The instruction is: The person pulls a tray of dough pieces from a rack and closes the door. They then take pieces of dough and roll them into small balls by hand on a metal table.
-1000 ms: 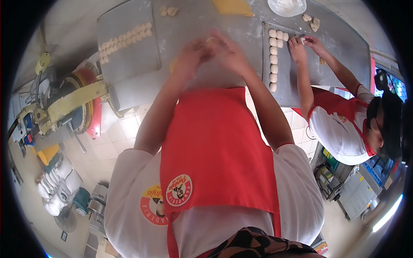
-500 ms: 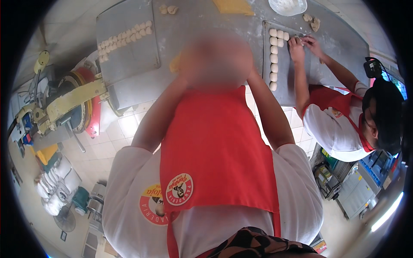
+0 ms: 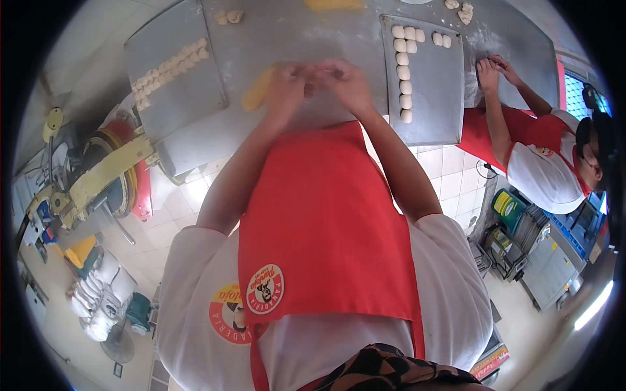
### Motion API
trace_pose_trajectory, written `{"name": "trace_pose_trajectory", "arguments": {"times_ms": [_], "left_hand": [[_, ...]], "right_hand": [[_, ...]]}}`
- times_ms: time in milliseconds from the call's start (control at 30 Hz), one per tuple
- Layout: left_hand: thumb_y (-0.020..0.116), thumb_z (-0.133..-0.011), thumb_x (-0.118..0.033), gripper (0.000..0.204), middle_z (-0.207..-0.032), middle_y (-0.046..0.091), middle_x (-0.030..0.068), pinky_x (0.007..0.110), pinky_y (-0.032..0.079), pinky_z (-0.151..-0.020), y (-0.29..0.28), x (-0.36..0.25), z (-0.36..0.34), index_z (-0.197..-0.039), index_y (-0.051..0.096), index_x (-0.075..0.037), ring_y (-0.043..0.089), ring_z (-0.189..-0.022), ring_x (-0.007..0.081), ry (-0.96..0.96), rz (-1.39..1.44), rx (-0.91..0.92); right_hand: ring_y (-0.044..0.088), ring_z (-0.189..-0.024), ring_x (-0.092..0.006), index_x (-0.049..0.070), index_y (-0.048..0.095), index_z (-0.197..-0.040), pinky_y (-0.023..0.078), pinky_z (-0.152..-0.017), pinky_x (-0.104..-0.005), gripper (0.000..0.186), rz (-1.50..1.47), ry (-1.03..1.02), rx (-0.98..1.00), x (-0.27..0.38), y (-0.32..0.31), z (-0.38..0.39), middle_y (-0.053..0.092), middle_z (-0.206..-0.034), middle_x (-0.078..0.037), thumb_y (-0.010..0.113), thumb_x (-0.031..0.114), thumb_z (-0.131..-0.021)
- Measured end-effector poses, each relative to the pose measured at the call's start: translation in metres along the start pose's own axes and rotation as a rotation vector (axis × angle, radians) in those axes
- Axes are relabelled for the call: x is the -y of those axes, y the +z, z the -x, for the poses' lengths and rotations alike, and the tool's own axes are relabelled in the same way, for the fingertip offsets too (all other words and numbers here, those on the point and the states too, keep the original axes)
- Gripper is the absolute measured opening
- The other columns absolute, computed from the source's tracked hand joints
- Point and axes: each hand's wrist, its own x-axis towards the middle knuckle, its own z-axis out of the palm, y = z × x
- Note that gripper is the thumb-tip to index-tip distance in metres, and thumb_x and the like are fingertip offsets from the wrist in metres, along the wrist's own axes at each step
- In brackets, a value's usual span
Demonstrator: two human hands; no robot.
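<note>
Above the near edge of the metal table (image 3: 261,39), my left hand (image 3: 285,91) and my right hand (image 3: 345,86) meet at the fingertips. Their fingers are curled inward and partly blurred; whatever they hold is hidden or too small to name. A flat yellow piece (image 3: 256,90), perhaps cloth or a sheet, lies just left of my left hand. Right of my hands, a metal tray (image 3: 430,98) carries round dough balls (image 3: 404,72) in an L-shaped arrangement, plus a separate pair (image 3: 442,40).
Another tray (image 3: 176,104) at the left bears rows of dough pieces (image 3: 171,68). Dough lumps (image 3: 229,17) and a yellow piece (image 3: 332,4) lie farther back. At the right, a co-worker's hands (image 3: 493,70) work over the table. A machine (image 3: 107,166) stands at the left.
The co-worker's hands have moved from the right tray to the table beyond it, and a pair of dough balls now shows where they were. My hands, obscured earlier, now show together.
</note>
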Motion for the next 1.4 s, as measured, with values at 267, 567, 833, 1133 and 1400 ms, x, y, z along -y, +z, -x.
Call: {"name": "trace_pose_trajectory", "arguments": {"times_ms": [267, 567, 833, 1133, 1400], "left_hand": [[0.078, -0.089, -0.021, 0.032, -0.097, 0.076, 0.0114, 0.029, 0.057, -0.066, 0.025, 0.056, -0.044, -0.112, 0.074, 0.001, 0.072, -0.075, 0.0145, 0.082, -0.497, 0.185], [0.071, -0.089, -0.020, 0.024, -0.099, 0.068, 0.0165, 0.047, 0.053, -0.085, 0.055, 0.087, -0.049, -0.110, 0.076, -0.010, 0.066, -0.095, 0.0401, 0.527, -0.786, 0.098], [0.069, -0.087, -0.012, 0.025, -0.100, 0.062, 0.0185, 0.050, 0.051, -0.081, 0.053, 0.090, -0.058, -0.111, 0.072, -0.007, 0.063, -0.094, 0.0402, 0.600, -0.813, 0.141], [0.072, -0.086, -0.011, 0.046, -0.097, 0.073, 0.0180, 0.040, 0.057, -0.076, 0.064, 0.122, -0.058, -0.129, 0.059, -0.002, 0.072, -0.089, 0.0323, 0.365, -0.572, -0.190], [0.060, -0.096, -0.002, 0.047, -0.106, 0.074, 0.0177, 0.030, 0.061, -0.072, 0.050, 0.136, -0.037, -0.141, 0.045, 0.003, 0.074, -0.091, 0.0190, 0.101, -0.304, -0.095]], "right_hand": [[0.072, -0.086, -0.0184, 0.001, 0.072, -0.113, 0.058, -0.075, -0.0332, 0.026, -0.029, 0.164, 0.030, -0.060, -0.030, 0.004, 0.074, -0.094, -0.010, 0.073, 0.010, -0.088], [0.065, -0.089, -0.0391, 0.008, 0.076, -0.094, 0.052, -0.079, -0.0488, 0.015, 0.633, -0.349, 0.027, -0.139, -0.053, -0.024, 0.065, -0.091, -0.017, 0.072, 0.011, -0.080], [0.069, -0.086, -0.0355, 0.006, 0.076, -0.100, 0.054, -0.078, -0.0476, 0.018, 0.716, -0.248, -0.076, -0.110, -0.048, -0.022, 0.071, -0.094, -0.015, 0.071, 0.015, -0.085], [0.071, -0.092, -0.0337, 0.006, 0.074, -0.108, 0.056, -0.080, -0.0429, 0.032, 0.643, -0.122, 0.142, -0.102, -0.034, -0.058, 0.073, -0.102, -0.019, 0.075, 0.026, -0.084], [0.053, -0.132, -0.0350, 0.011, 0.061, -0.133, 0.045, -0.104, -0.0524, 0.051, 1.032, -0.233, -0.141, -0.092, 0.006, -0.099, 0.052, -0.145, -0.019, 0.071, 0.032, -0.088]]}}
